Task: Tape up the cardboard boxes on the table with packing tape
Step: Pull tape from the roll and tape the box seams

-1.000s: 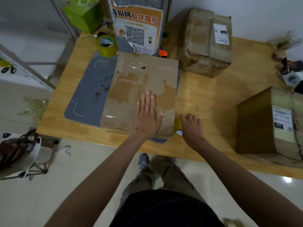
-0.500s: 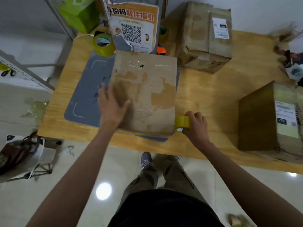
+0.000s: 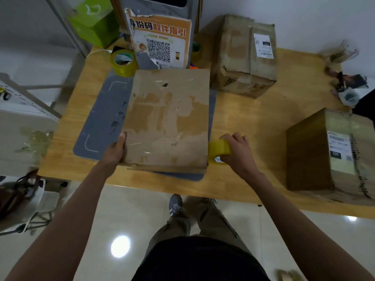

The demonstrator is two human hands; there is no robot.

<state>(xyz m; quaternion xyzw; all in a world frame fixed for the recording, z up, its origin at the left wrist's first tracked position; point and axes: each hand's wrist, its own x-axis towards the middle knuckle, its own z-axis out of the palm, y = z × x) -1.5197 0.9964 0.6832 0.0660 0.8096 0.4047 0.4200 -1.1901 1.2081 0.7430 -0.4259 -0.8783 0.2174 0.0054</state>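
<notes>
Two hands work one box. Left hand (image 3: 115, 152) clamps the near-left edge of the flat, scuffed brown cardboard box (image 3: 168, 120), thumb on top, fingers down its side. Right hand (image 3: 236, 154) is closed around a yellow roll of packing tape (image 3: 219, 149), pressed against the box's near-right side; roll stands on edge.

Box lies directly between the hands, long axis running away from the person, on a grey mat (image 3: 103, 120) atop the light wooden desk (image 3: 253, 122). Judgement: tape would run leftward across the near end, so right hand leads, left steadies.

Box top: torn paper skin, glossy old tape patches, small hole. Near flap edge looks loose. Second yellow tape roll (image 3: 122, 62) sits beyond the far-left corner.
</notes>
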